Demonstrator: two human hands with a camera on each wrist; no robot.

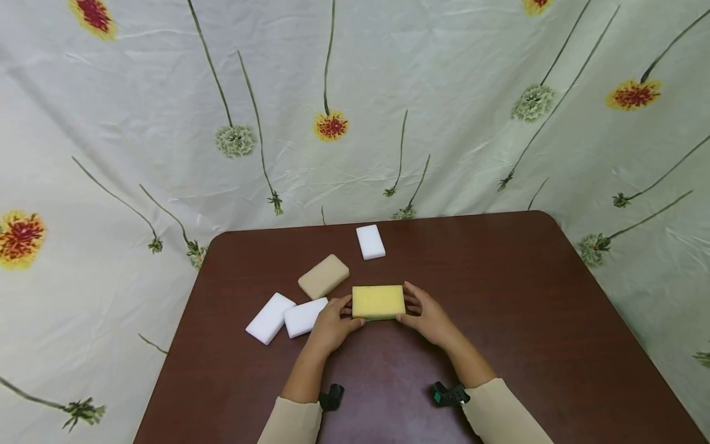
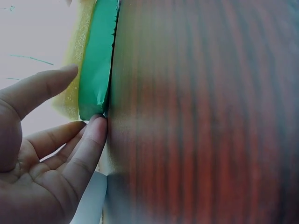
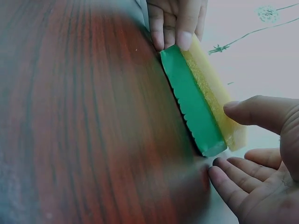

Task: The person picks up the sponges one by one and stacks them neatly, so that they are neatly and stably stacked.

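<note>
A yellow sponge lies flat on top of a green packet with a jagged edge, which rests on the table. My left hand is at the left end of this stack. Its fingertips touch the end of the green packet, and its thumb reaches along the near side by the sponge. At the right end, my right hand holds its thumb against the near side of the sponge. The right hand's other fingers extend loosely past the packet's end, fairly straight.
Two white blocks lie left of my left hand, close together. A beige sponge-like block is behind them, and another white block lies near the far edge of the brown table. A flowered cloth hangs behind.
</note>
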